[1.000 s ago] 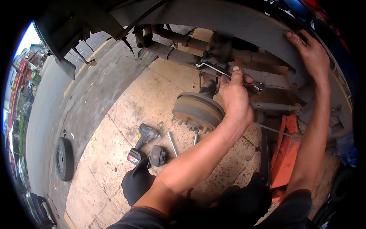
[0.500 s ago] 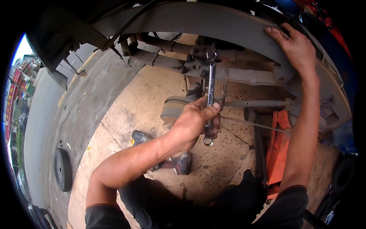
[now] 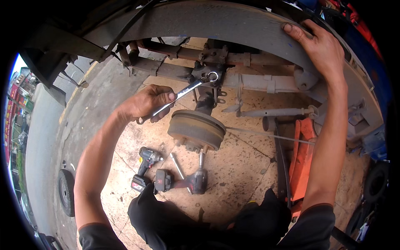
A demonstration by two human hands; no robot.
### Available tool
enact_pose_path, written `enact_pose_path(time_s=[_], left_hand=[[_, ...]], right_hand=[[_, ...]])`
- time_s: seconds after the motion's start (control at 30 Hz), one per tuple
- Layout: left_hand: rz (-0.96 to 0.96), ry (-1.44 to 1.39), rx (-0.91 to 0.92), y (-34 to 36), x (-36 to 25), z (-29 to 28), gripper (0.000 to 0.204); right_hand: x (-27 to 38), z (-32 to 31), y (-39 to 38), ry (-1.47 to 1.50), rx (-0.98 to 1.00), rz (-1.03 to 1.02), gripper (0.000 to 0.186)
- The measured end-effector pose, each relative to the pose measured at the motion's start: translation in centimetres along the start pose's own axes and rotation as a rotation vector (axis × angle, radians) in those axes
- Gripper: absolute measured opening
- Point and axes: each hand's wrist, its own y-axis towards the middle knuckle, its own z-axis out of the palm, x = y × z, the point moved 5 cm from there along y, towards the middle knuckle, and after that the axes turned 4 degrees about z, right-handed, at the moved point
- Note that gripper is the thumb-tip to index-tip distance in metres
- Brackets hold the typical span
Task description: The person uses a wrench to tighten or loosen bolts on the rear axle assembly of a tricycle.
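Observation:
My left hand (image 3: 154,104) is closed round a chrome combination wrench (image 3: 188,87), slanting up to the right. Its upper ring end lies over or beside the bolted spring plate (image 3: 217,73) on the axle; whether it sits on a nut, I cannot tell. My right hand (image 3: 316,52) grips the edge of the dark curved metal panel (image 3: 233,21), thumb on its face. Beneath the wrench is a rusty brake drum (image 3: 191,131) with studs. On the floor lie two cordless impact tools (image 3: 148,160), one with a long socket (image 3: 201,160), and a metal bar (image 3: 177,166).
An orange jack (image 3: 301,162) stands at the right under the vehicle, near stacked tires (image 3: 373,179). A spare wheel (image 3: 66,191) sits at the left on the concrete. Leaf springs (image 3: 162,71) and a grey rod (image 3: 275,112) cross above the tiled floor (image 3: 125,175). A road runs along the left.
My left hand and the wrench have moved leftward, the wrench turning from slanted through upright to slanted the opposite way. My right hand has stayed on the panel, slightly further left in view.

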Motion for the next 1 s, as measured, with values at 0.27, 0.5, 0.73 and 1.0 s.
enact_pose_path(time_s=[0.27,0.5,0.73,1.0], left_hand=[[-0.066,0.234,0.139,3.5,-0.4,-2.5,0.05],[-0.062,0.42,0.206,5.7,-1.4,-4.6,0.05],[-0.104,0.473,0.212,6.1,-2.1,-4.8,0.045],[0.437,0.756,0.139,4.2,-3.0,-3.1,0.039]], right_hand=[[-0.2,0.0,-0.3,0.013,0.013,0.04,0.088],[0.4,0.1,-0.1,0.027,0.036,-0.047,0.076],[0.1,0.1,-0.2,0.033,-0.005,-0.058,0.077],[0.0,-0.1,0.4,0.013,-0.006,-0.008,0.093]])
